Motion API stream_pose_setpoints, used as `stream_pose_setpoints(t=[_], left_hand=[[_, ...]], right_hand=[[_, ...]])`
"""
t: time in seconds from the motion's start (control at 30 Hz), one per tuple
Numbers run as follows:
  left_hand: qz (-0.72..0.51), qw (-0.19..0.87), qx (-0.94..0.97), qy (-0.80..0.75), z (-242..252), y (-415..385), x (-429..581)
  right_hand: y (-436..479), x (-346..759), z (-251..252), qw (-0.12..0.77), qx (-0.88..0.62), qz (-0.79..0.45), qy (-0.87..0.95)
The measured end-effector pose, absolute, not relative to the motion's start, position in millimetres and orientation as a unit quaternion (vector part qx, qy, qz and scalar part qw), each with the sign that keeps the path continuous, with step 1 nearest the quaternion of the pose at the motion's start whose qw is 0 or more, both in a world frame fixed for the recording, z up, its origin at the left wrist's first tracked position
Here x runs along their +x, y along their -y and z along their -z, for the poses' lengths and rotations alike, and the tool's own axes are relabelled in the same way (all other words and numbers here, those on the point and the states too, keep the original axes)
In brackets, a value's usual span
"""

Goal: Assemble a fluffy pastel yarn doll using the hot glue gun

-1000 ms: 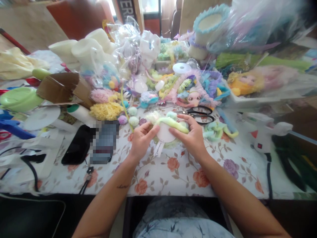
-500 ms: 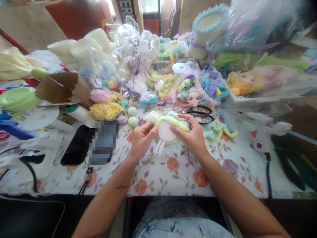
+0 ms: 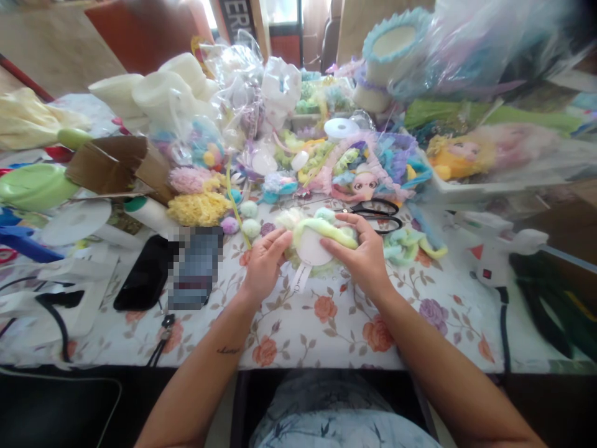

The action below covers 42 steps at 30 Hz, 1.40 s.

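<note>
A small round white piece (image 3: 311, 249) wrapped in fluffy green and pale yarn trim (image 3: 326, 229) rests on the flowered tablecloth (image 3: 326, 323), a white tag hanging from its near side. My left hand (image 3: 262, 266) holds its left edge with curled fingers. My right hand (image 3: 364, 252) grips its right side, fingers pressed on the green trim. Black scissors (image 3: 377, 214) lie just behind my right hand.
A black phone (image 3: 144, 280) lies to the left. A white glue gun (image 3: 494, 249) with a black cord sits to the right. Loose green and blue trim (image 3: 410, 244) lies right of my hands. Doll heads (image 3: 366, 180), pompoms, foam cups and plastic bags crowd the far side.
My left fingers slipped a little lower on the piece's left edge. The piece and my right hand stayed almost in place.
</note>
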State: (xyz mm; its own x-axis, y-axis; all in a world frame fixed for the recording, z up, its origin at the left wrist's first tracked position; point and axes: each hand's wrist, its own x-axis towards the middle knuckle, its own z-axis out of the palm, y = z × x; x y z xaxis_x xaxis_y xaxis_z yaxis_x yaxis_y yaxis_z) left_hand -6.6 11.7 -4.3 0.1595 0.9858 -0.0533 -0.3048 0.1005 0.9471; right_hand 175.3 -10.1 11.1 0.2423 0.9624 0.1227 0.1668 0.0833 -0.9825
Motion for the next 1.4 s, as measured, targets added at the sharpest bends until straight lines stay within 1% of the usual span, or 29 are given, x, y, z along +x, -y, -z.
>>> stream_pose_setpoints(t=[0.23,0.4,0.57,0.8,1.0,1.17,1.4], left_hand=[[-0.501,0.619,0.453,-0.402,2,-10,-7],[-0.496,0.570,0.480,-0.445,1,-9,-8],[-0.495,0.557,0.484,-0.459,2,-8,-8],[-0.492,0.602,0.442,-0.447,5,-9,-6],[-0.509,0.662,0.378,-0.400,5,-14,-1],[-0.469,0.695,0.384,-0.386,1,-12,-1],[-0.421,0.762,0.330,-0.365,-5,-12,-2]], right_hand=[[13,173,-12,0.538,-0.569,-0.345,0.517],[14,173,-12,0.534,-0.570,-0.342,0.523],[14,173,-10,0.531,-0.569,-0.340,0.528],[14,173,-10,0.527,-0.571,-0.340,0.529],[11,173,-8,0.534,-0.591,-0.323,0.511],[11,171,-7,0.532,-0.592,-0.319,0.514],[14,171,-9,0.536,-0.583,-0.326,0.516]])
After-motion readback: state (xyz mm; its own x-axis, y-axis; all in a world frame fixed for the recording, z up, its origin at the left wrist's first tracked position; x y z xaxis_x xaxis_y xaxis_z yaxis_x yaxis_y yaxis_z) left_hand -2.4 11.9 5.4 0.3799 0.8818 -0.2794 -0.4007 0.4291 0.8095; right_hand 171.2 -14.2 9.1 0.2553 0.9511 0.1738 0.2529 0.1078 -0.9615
